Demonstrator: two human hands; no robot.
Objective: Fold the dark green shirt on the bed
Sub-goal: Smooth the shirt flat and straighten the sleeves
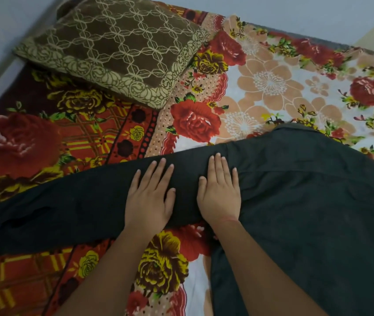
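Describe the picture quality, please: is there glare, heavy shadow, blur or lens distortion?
Head view: soft, even light, no glare or hard shadows; the dark green shirt is so dark that its creases barely show; the left hand and right hand, flat on it, look fairly sharp; the floral blanket looks softer toward the left border; the wide lens enlarges the forearms at the bottom.

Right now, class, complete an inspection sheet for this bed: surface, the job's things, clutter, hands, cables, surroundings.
Surface: bed, covered with flowered blankets.
Job's things: dark green shirt spread out, one sleeve stretched left.
Clutter: brown patterned pillow at the far left, apart from the shirt.
Hands: left hand and right hand flat on the shirt, fingers straight, side by side.
Cables: nothing seen.
Surroundings: pale wall behind the bed.
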